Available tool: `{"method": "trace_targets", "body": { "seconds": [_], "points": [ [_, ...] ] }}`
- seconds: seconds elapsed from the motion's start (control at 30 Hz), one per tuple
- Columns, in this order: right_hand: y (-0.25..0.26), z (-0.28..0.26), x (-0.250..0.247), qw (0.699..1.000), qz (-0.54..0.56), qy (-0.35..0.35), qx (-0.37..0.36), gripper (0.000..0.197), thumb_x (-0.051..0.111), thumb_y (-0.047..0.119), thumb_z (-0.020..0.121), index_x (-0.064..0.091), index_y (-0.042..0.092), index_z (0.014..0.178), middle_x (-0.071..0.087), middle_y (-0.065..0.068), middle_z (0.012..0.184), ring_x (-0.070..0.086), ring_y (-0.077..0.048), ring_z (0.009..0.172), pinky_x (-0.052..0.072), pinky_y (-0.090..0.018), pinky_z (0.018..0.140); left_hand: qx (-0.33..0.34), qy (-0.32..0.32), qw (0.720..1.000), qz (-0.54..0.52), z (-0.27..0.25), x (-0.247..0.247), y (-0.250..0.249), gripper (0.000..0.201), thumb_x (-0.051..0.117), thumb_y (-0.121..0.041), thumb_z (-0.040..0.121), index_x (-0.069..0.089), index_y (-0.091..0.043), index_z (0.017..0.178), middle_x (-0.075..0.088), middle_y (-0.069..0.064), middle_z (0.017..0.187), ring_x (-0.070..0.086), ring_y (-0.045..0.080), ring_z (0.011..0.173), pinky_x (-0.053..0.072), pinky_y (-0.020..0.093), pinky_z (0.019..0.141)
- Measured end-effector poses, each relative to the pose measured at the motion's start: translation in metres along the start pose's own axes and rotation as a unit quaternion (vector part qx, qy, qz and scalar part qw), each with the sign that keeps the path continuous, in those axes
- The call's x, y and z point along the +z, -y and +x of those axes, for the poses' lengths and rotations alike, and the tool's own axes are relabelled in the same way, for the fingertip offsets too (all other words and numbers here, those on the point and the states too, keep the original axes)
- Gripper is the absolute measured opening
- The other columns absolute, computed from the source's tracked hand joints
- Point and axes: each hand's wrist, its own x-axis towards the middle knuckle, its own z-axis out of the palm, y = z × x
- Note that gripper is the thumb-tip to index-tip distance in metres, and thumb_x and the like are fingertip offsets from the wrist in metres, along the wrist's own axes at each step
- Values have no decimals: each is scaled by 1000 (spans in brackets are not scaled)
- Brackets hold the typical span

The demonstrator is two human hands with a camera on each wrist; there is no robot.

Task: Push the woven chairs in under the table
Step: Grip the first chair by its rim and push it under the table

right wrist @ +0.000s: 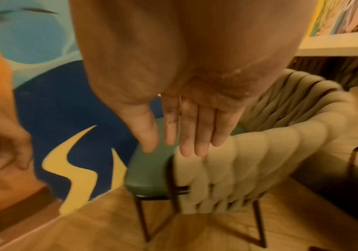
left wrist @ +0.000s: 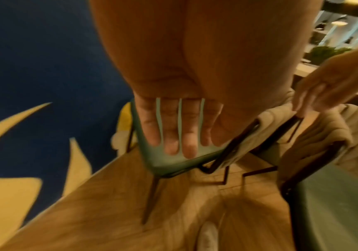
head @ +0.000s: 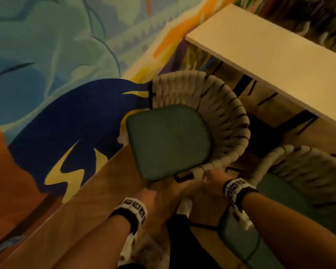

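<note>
A woven chair with a green seat cushion (head: pixel 169 140) and a beige rope back (head: pixel 223 117) stands on the wood floor, its back turned toward the white table (head: pixel 270 61). My right hand (head: pixel 209 177) has straight fingers (right wrist: pixel 195 142) touching the near end of the rope back (right wrist: pixel 249 161). My left hand (head: pixel 149 193) is open with straight fingers (left wrist: pixel 173 135) by the seat's near edge (left wrist: pixel 173 163); whether it touches is unclear. A second woven chair (head: pixel 303 171) stands at my right, outside the table.
A painted wall (head: pixel 56 94) in blue, yellow and orange runs along the left. Black table legs (head: pixel 242 84) show under the tabletop. My white shoe (head: pixel 184 206) is on the floor just behind the chair. Thin black chair legs (right wrist: pixel 259 220) stand on the wood.
</note>
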Motion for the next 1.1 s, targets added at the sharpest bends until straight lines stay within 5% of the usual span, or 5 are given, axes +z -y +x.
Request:
{"method": "trace_targets", "body": {
  "seconds": [0.23,0.37,0.47,0.87,1.1],
  "points": [
    [-131,66,-91,993,-98,-49,37,58,66,35,84,44,29,138,49,-1,141,49,-27,129,49,-41,98,78,9,995,60,136,-19,-141,70,66,-32,86,31,-21,145,48,8,140,47,33,127,41,48,105],
    [-177,112,-104,975,-220,-32,-2,64,65,31,86,37,29,144,34,4,152,25,-23,144,42,-46,104,59,16,993,97,190,-8,-175,72,69,-24,85,30,-20,145,55,11,132,58,32,115,51,43,92],
    [-194,130,-99,957,-283,-50,-28,62,64,30,86,37,32,142,35,3,148,30,-23,138,44,-42,97,63,18,989,132,207,-4,-184,56,59,-15,89,35,-20,140,59,12,124,62,32,107,54,42,85],
    [-188,100,-57,989,-140,-58,-4,60,69,39,85,42,32,138,39,-5,136,41,-28,125,43,-42,97,118,63,960,247,213,-44,-141,63,57,-13,89,31,-31,143,58,9,130,60,36,114,53,49,90],
    [-68,97,-10,984,112,-114,73,39,55,26,91,51,20,129,46,-15,126,44,-37,119,43,-44,91,117,-6,922,369,246,-130,-56,33,42,-22,98,49,-26,131,61,12,127,60,33,113,51,43,92]
  ]
}}
